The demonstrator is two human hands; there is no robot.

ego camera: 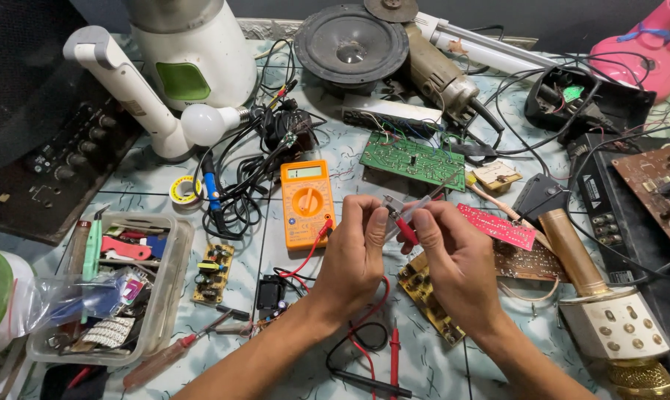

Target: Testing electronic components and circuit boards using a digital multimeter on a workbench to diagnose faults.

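My left hand (355,255) and my right hand (453,263) meet above the middle of the tiled table, fingertips almost touching. Between them they pinch a small red-handled tool (406,231) and a thin pale tube-like part (418,204); which hand grips which I cannot tell. An orange multimeter (306,201) lies just left of my left hand, its red lead (310,255) running under my wrist. A yellow circuit board (422,290) lies beneath my right hand. A red probe (394,357) and a black probe (370,382) rest on the table between my forearms.
A green circuit board (412,160), a red board (498,227) and a brown board (657,181) lie beyond and to the right. A speaker cone (350,43) and angle grinder (437,75) sit at the back. A clear box of tools (173,275) stands left, a gold microphone (603,304) right.
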